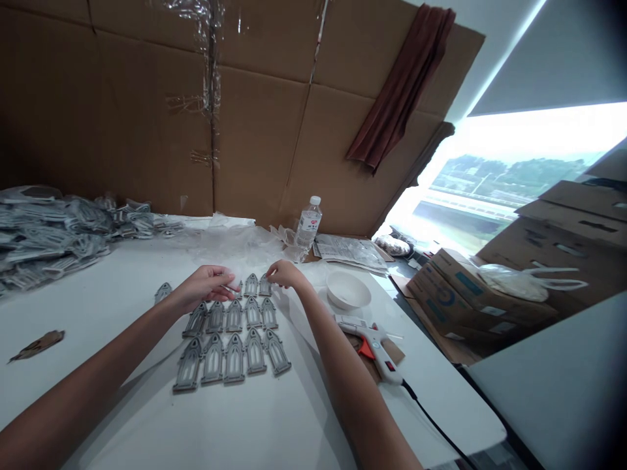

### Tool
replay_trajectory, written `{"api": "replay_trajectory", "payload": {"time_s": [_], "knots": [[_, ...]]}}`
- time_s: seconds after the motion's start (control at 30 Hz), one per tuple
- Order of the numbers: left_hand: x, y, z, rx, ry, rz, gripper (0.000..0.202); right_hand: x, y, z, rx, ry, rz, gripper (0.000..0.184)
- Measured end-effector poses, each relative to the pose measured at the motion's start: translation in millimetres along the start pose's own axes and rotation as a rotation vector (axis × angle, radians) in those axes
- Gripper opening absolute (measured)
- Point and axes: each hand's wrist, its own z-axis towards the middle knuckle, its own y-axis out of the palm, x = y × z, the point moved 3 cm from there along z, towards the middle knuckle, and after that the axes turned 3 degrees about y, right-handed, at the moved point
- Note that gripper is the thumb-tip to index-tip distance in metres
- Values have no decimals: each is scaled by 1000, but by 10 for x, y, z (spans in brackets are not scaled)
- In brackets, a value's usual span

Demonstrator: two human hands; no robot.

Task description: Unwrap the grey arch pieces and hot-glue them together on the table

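Note:
Several grey, arched window-shaped pieces (pixel 234 359) lie in rows on the white table, points facing away from me. My left hand (pixel 208 286) is over the back row, its fingers closed on a small white, translucent wad (pixel 231 279) whose kind I cannot make out. Pinched together, the fingers of my right hand (pixel 285 273) are at the top of the rightmost piece (pixel 265 285) in the back row. Whether they hold anything is hidden. One more grey piece (pixel 163 291) lies apart at the left, partly behind my left forearm.
A glue gun (pixel 375 346) with a black cord rests to the right, near a white bowl (pixel 348 291). Behind them stand a water bottle (pixel 308 225) and a cardboard wall (pixel 264 130). Bagged grey pieces (pixel 53 228) are heaped at left; a brown scrap (pixel 39 344) lies nearer.

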Motion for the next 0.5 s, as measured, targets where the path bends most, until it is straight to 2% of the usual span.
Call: {"api": "replay_trajectory", "payload": {"time_s": [0.13, 0.33, 0.5], "knots": [[1, 0, 1, -7, 5, 0, 43, 17, 47, 19, 15, 16, -41, 24], [-14, -17, 11, -24, 3, 7, 40, 68, 99, 73, 74, 56, -77, 31], [-23, -17, 18, -37, 5, 16, 41, -18, 31, 0, 91, 2, -19, 27]]}}
